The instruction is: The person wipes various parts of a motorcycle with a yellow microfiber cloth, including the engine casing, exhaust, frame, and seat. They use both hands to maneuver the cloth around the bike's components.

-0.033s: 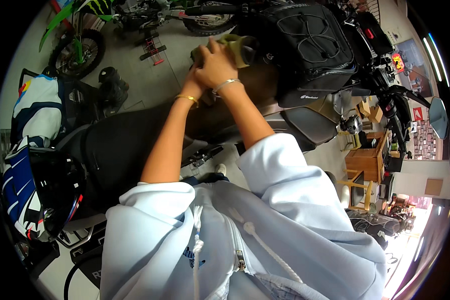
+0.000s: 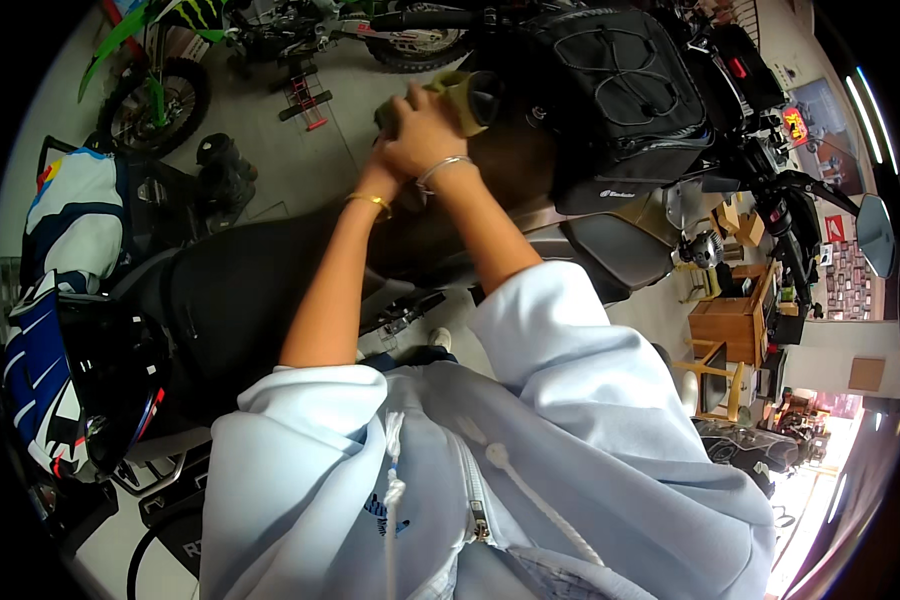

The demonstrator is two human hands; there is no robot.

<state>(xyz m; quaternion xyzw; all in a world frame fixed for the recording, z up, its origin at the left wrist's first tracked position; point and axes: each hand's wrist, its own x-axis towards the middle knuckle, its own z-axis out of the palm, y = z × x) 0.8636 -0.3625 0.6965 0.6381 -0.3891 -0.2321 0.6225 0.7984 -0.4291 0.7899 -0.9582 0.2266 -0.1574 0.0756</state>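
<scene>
Over the motorcycle seat (image 2: 260,270), both my hands are up close together on an olive-green soft item (image 2: 460,100) with a dark opening at its right end. It may be a glove or a rolled cloth piece; its exact kind does not show. My right hand (image 2: 425,140) lies on top, fingers bent round it. Tucked below and left, my left hand (image 2: 382,165) is mostly covered by the right one, its fingers hidden. A black tail bag (image 2: 620,100) with elastic cord on top sits on the motorcycle, just right of the item.
A blue, white and black helmet (image 2: 80,390) rests at the left, below a white and blue garment (image 2: 75,215). Black boots (image 2: 225,170) stand on the floor past the seat. A green dirt bike (image 2: 155,100) is at the far left. The motorcycle's mirror (image 2: 876,235) juts out right.
Both hands and the olive-green item have shifted slightly to the left. The bag and helmet stay put.
</scene>
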